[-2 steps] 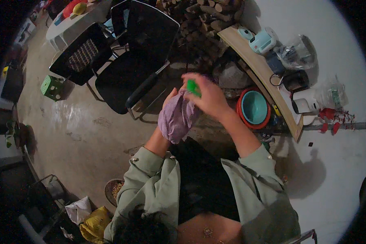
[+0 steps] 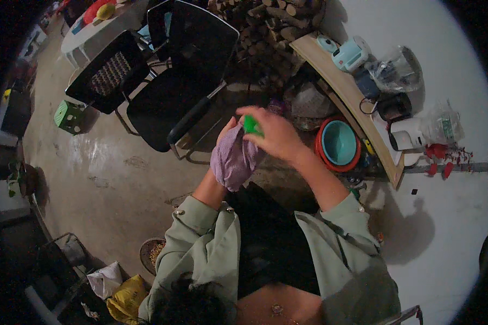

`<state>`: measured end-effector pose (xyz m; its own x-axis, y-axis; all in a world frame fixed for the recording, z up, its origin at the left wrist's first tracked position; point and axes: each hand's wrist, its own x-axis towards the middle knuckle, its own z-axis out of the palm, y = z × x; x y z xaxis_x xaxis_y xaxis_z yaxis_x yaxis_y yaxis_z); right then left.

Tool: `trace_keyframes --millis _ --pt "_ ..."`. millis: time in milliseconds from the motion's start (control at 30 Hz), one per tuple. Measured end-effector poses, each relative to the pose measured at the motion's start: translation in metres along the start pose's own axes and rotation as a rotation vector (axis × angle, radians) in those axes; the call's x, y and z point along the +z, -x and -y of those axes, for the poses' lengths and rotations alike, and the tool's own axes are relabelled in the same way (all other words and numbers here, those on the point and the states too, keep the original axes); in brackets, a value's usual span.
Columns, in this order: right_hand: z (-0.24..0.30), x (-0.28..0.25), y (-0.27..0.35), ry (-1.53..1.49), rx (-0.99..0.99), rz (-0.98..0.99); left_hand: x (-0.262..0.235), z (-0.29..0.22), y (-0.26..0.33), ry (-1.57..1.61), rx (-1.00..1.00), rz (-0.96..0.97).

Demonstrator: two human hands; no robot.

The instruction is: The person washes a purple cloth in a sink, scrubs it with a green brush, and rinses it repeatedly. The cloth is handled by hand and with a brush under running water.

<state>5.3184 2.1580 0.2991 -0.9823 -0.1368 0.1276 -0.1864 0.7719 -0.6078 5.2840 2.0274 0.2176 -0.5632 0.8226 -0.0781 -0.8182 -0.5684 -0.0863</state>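
A green object (image 2: 252,125) is pinched by the curled right hand (image 2: 276,133) at the top edge of the lilac cloth (image 2: 233,161), which is draped lengthwise over the left hand (image 2: 226,130), whose grip cannot be told.

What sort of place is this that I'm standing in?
Probably a household storage or utility room: there's a stack of firewood, a wooden table holding a light-blue appliance, and a black armchair.

The cloth (image 2: 234,160) hides most of the left hand (image 2: 226,130); the right hand (image 2: 276,134) partly covers a green thing (image 2: 251,125), kind unclear.
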Motion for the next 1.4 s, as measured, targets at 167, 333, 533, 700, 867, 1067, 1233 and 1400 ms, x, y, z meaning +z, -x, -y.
trace_keyframes --millis 167,333,533,700,867,1067,1233,1400 --pt "-0.013 -0.006 -0.010 0.035 -0.032 -0.142 0.009 0.017 0.006 -1.083 0.265 -0.007" --pt "-0.021 -0.023 -0.031 0.091 0.023 -0.327 0.019 0.018 0.015 -0.024 0.040 0.120" --pt "0.031 0.036 0.011 0.212 -0.548 -0.192 0.008 0.015 0.007 0.065 0.064 0.165" --pt "-0.014 0.032 -0.020 0.239 -0.361 -0.265 -0.008 0.025 0.001 -0.147 0.098 0.175" --pt "-0.032 0.023 -0.036 0.048 0.082 -0.248 -0.015 0.027 0.000 0.379 -0.039 0.223" --pt "0.027 0.064 0.031 0.150 -0.428 -0.221 -0.021 0.025 -0.002 0.018 0.155 0.293" --pt "0.001 0.042 0.000 0.127 -0.472 -0.203 -0.012 0.026 0.005 0.340 -0.007 0.355" --pt "-0.006 0.028 -0.019 0.119 -0.185 -0.369 -0.005 0.029 0.006 -0.330 0.168 0.101"
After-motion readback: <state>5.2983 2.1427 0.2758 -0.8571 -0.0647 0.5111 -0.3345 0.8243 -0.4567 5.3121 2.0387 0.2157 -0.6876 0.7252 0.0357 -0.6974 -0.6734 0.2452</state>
